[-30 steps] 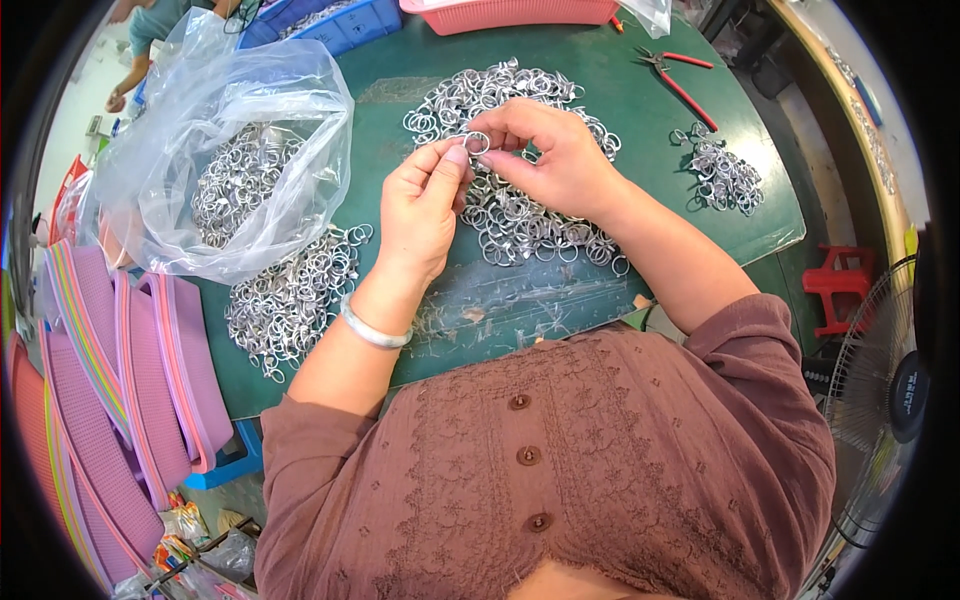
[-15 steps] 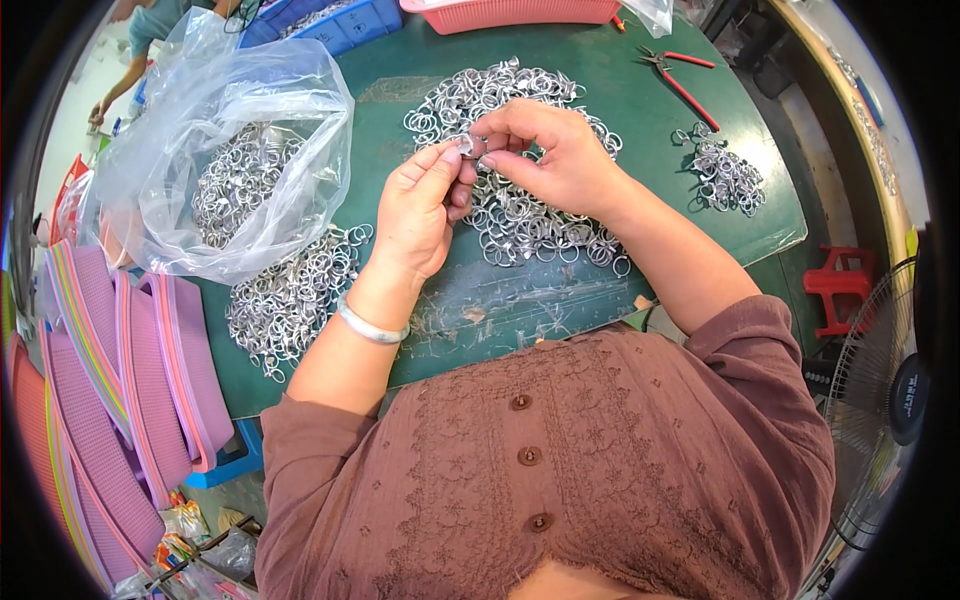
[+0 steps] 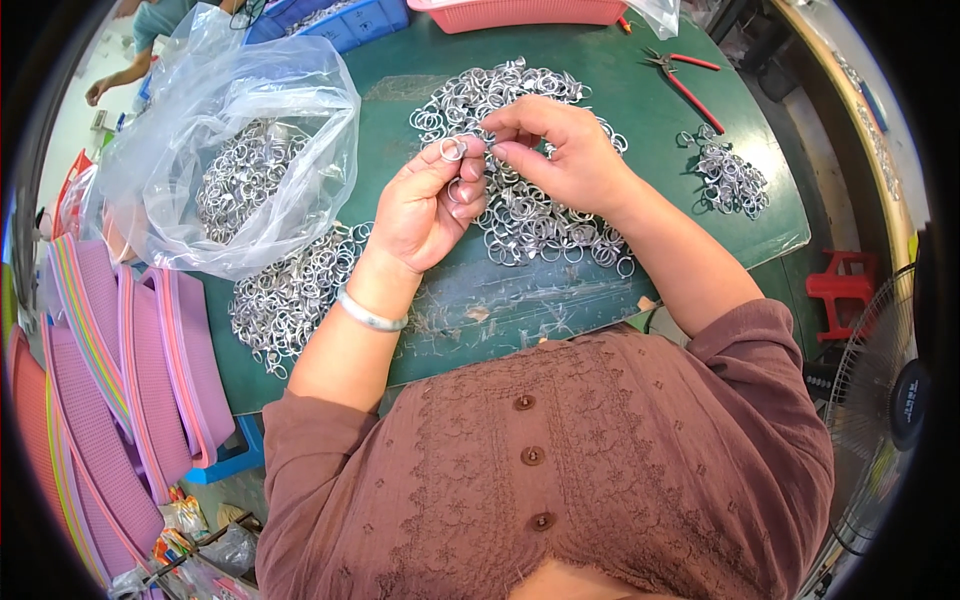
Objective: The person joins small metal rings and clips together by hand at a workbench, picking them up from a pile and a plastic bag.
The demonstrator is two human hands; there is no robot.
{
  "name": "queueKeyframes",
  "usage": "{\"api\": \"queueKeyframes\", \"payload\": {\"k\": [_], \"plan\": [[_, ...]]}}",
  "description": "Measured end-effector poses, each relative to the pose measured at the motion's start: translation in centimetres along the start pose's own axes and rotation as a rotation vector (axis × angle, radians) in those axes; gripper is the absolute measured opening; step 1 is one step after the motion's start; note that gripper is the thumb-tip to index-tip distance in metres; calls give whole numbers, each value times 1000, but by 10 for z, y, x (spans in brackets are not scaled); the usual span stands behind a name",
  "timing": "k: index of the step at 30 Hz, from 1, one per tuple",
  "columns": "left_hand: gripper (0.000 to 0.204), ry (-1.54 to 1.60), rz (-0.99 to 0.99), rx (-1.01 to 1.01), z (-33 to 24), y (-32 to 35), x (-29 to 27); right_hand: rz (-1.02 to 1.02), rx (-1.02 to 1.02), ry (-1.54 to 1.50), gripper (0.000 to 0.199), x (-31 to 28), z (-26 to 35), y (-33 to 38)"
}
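Between the thumb and fingers of my left hand (image 3: 420,205) is a silver metal ring (image 3: 452,149), its round opening facing up. A second ring lies lower, against that hand's curled fingers. Just to the right, my right hand (image 3: 565,160) has its thumb and forefinger drawn together close to the left fingertips; what they pinch, if anything, is too small to make out. Both hands are above a large pile of silver rings (image 3: 545,220) on the green table (image 3: 500,300). Another heap of rings (image 3: 290,300) lies left of my left forearm.
A clear plastic bag (image 3: 310,100) holding more rings stands at the left. Red-handled pliers (image 3: 690,95) and a small ring pile (image 3: 732,178) lie at the right. Blue (image 3: 355,25) and pink (image 3: 530,14) baskets line the far edge. Purple woven straps (image 3: 180,370) are stacked at left.
My left hand has turned and opened out a little, so the ring now shows face-on. My right fingertips have drawn slightly apart from the left ones.
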State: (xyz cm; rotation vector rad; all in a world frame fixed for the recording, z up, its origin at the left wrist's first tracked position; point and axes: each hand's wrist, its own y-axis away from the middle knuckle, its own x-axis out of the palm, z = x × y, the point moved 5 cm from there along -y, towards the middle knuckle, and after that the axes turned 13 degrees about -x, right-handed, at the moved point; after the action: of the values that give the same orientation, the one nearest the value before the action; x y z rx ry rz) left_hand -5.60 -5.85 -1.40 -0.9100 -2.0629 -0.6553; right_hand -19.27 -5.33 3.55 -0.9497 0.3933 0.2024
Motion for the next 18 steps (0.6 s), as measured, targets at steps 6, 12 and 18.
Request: {"api": "queueKeyframes", "payload": {"k": [6,12,18], "plan": [[17,-1,11,2,-1,0,-2,-15,15,-10,17,0,-2,2],[23,-2,29,7,-5,-1,-4,18,15,19,20,-1,-3,2],[30,-155,-275,109,-27,7,-18,-1,28,36,16,-2,-2,0]]}}
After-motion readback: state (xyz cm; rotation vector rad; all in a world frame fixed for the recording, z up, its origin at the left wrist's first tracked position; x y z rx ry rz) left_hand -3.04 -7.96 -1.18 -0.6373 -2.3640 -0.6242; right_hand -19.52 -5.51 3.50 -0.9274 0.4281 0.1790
